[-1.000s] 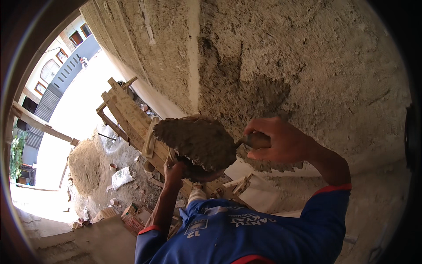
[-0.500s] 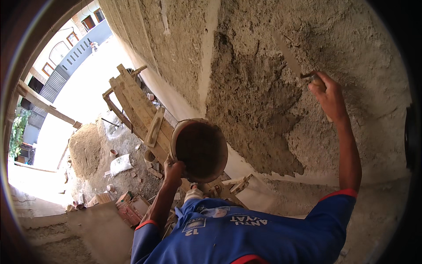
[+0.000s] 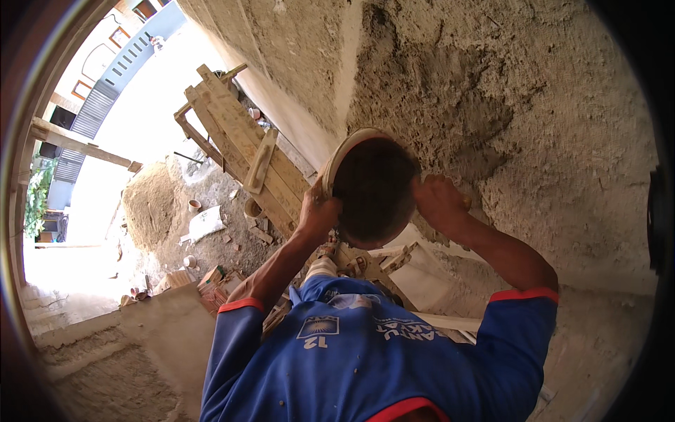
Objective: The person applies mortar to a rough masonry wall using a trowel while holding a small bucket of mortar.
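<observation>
My left hand [image 3: 320,213] is closed on the left rim of a round bucket [image 3: 342,156], which is tipped so its dark inside faces up toward me. At the bucket's right side, my right hand [image 3: 439,202] is closed round a trowel, whose handle end [image 3: 467,202] pokes out behind the fist. The blade is lost against the bucket's dark inside, and whatever the bucket contains is too dark to make out. Just beyond both hands rises a rough wall with a darker, wet-looking patch of mortar [image 3: 429,91].
Left of the bucket runs a plank scaffold [image 3: 235,130] with a wooden float [image 3: 261,162] lying on it. Below are a sand heap [image 3: 151,204], a white sack [image 3: 207,223] and broken bricks [image 3: 211,288]. A pale vertical strip [image 3: 349,70] divides the wall.
My right hand has come down from the wall to the bucket's right side with the trowel. My left hand and the bucket have shifted up and to the right in view.
</observation>
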Motion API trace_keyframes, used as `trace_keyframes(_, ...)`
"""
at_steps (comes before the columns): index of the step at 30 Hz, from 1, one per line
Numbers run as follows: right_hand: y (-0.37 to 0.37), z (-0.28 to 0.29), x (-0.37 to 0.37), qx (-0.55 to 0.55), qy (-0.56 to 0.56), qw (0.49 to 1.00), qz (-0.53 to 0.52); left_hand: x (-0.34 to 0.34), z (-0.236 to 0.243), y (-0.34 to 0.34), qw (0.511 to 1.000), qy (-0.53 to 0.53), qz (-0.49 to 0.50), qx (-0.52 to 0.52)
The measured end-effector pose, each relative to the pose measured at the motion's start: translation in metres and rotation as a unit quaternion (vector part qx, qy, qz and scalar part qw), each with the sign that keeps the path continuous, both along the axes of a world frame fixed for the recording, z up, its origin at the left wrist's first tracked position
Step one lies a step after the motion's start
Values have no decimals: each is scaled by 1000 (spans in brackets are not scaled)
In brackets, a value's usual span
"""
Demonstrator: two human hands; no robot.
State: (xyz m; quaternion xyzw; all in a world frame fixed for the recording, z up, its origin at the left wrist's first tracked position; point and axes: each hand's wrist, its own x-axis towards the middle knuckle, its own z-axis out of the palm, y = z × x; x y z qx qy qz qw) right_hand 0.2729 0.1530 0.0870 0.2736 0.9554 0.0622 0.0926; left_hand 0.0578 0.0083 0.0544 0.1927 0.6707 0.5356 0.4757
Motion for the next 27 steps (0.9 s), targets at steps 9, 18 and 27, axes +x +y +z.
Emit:
trace_keyframes(9,-35,-60,-1,-398,131,903,-100,0,-7,18,995,46,-44,73)
trace_keyframes(18,-17,-34,3,-348,65,923,-151,-25,1,3,998,-56,17,3)
trace_keyframes(27,6,123,-48,-328,181,923,-83,-64,-34,-21,989,-106,99,32)
